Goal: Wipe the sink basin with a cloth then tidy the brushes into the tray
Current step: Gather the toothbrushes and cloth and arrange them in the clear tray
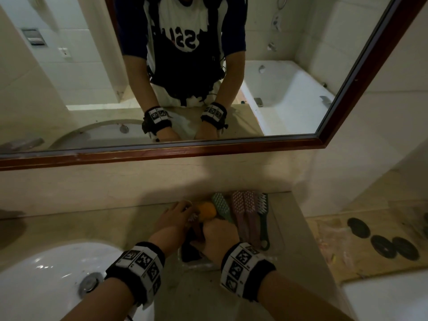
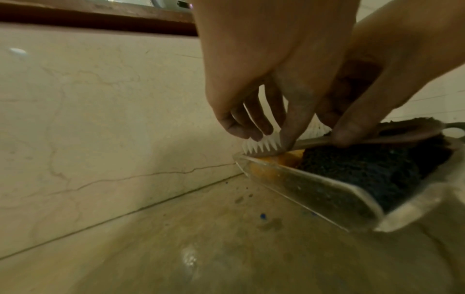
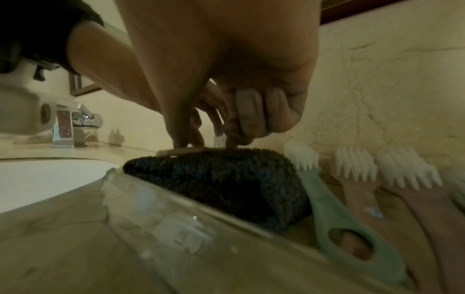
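Both hands work over the clear tray [image 2: 314,191] at the back of the desk [image 1: 97,225], right of the sink [image 1: 46,269]. The left hand [image 2: 251,79] pinches the bristle end of a pink brush [image 2: 261,146]; the right hand [image 3: 226,59] pinches its handle. The brush lies across the dark cloth [image 3: 221,179], folded in the tray beside an orange sponge [image 1: 206,210].

Judged step: seating this brush in the tray — the wiping looks finished.

- Lower the brush level, bristles up, matching the green brush [image 3: 327,199] and the other pink brushes [image 3: 377,189] lined up to the right.
- Keep it off the tray rim, which the bristle end overhangs.
- Release only once it rests flat — the cloth is soft and may tip it.
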Motion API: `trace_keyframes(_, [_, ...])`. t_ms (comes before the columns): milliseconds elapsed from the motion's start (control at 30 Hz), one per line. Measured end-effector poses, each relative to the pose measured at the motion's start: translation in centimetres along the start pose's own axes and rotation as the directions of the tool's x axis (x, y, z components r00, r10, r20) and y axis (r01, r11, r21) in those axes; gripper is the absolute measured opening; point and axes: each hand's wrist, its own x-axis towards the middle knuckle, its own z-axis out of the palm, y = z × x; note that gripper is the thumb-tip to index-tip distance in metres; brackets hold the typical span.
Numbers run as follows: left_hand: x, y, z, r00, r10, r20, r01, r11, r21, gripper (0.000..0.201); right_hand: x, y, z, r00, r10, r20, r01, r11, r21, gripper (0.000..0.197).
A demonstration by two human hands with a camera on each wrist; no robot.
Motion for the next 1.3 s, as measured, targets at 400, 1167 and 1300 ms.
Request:
trace_keyframes(400, [-0.2,-0.9,0.8,0.928,0.162,-0.337,-0.202,0.976,-0.087,0.065,-0.1,3.3,-3.3,0.981,0.032,0.19,-0.038,0.999,0.027,0.048])
trace_keyframes(1167, [-1.3,4.1,1.4,0.917,0.394,-0.057,-0.391,0.919,0.046,0.023,-2.7,12.3,-1.8,0.947,0.09,0.31,-0.085,0.996,-0.031,0.028])
trace_keyframes(1300, [-1.2,4.6,0.9,0.927,0.353,-0.126,-0.348,0.936,0.058,0.039,-2.3,12.8,-1.2,0.95,0.121,0.289,-0.115,0.993,-0.039,0.029])
